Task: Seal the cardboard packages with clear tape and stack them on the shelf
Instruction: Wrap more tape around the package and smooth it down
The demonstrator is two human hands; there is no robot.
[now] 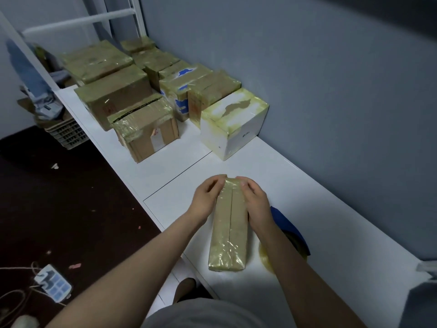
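Observation:
A long narrow cardboard package (229, 235), wrapped in shiny clear tape, lies lengthwise on the white table (331, 237) in front of me. My left hand (206, 198) presses against its far left end, fingers curled over the top corner. My right hand (255, 201) grips the far right side of the same end. A roll of clear tape (266, 258) with a blue dispenser (287, 224) lies just right of the package, partly hidden by my right forearm.
Several taped cardboard boxes (113, 95) and a white taped box (233, 121) stand at the far end of the table by the grey wall. A white metal frame (78, 21) rises behind them. A crate (67, 133) and a power strip (53, 282) are on the dark floor at left.

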